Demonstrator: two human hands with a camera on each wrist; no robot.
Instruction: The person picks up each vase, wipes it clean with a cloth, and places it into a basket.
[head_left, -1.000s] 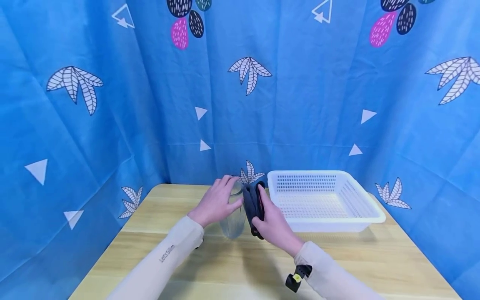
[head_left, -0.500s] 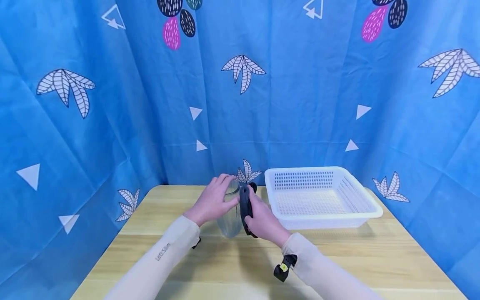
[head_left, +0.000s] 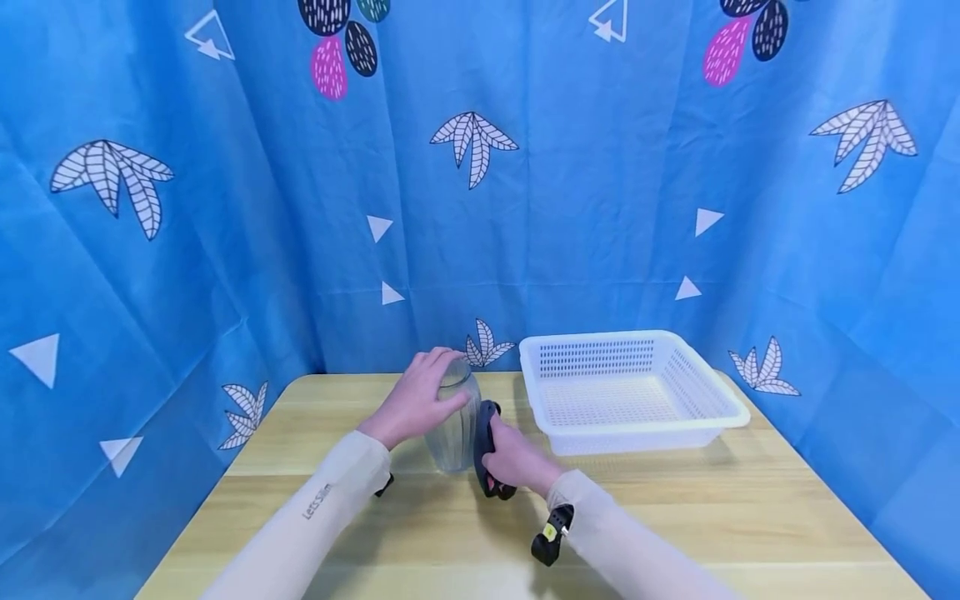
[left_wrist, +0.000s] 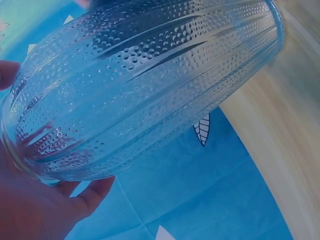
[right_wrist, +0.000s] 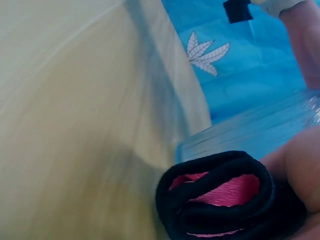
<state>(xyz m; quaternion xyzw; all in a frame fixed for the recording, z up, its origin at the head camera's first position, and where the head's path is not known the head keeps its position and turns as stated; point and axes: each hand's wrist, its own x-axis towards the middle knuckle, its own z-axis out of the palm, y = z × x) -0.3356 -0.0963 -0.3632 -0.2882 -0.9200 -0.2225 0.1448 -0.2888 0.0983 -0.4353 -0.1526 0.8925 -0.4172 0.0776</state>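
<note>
A clear ribbed, dimpled glass vase point(head_left: 452, 443) stands roughly upright over the middle of the table; whether its base touches the wood I cannot tell. My left hand point(head_left: 416, 402) grips it around the neck from above, fingers behind and thumb in front. The glass point(left_wrist: 150, 95) fills much of the left wrist view. My right hand point(head_left: 519, 458) holds a folded dark cloth point(head_left: 483, 442) beside the vase's right side. In the right wrist view the rolled end of the cloth point(right_wrist: 220, 200) shows a pink inner face. Contact between cloth and glass is unclear.
A white perforated plastic basket point(head_left: 637, 440) sits at the back right of the light wooden table point(head_left: 675, 517). A blue patterned curtain point(head_left: 585, 233) encloses the table's back and both sides.
The cloth in my right hand has moved down along the vase's right side, towards its base. My left hand keeps its grip at the top. The head view has shifted slightly.
</note>
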